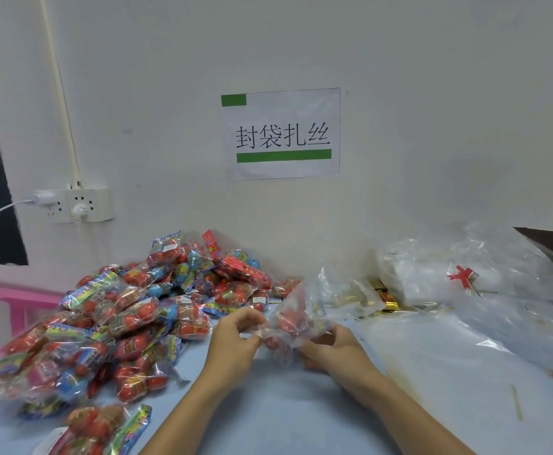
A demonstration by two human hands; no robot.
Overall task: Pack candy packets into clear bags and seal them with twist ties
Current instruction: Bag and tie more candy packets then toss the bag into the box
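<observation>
A clear plastic bag holding red candy [289, 320] was held just above the pale blue worktop [285, 405], its neck pinched by the left hand [235, 336] and its body gripped by the right hand [331, 348]. A heap of bagged candy packets [121, 316] lay at the left.

Two bare hands at work, the left hand [235, 336] and the right hand [331, 346]; one crinkly clear plastic bag of red candy [290, 320] between them; the heap of red-and-blue candy packets [130, 310] is too many to count; one white paper wall sign [281, 134]; one white double wall socket [78, 205]; one loose yellow twist tie [516, 402] on the table.
</observation>
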